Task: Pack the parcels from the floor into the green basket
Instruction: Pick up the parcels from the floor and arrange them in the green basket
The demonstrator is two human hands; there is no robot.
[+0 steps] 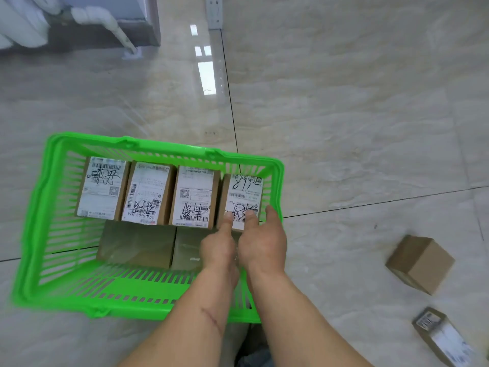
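Note:
The green basket stands on the tiled floor at the lower left. Several labelled cardboard parcels stand side by side along its far wall, and two plain boxes lie flat on its bottom. My left hand and my right hand are both inside the basket, with fingertips pressed on the near edge of the rightmost parcel. My right thumb runs along that parcel's right side. Two parcels lie on the floor to the right: a plain brown box and a labelled box.
A dark baseboard and grey cabinet with white wrapped pipes stand at the top left. A white metal bracket rests on the floor at the top centre. Glossy beige tiles extend to the right.

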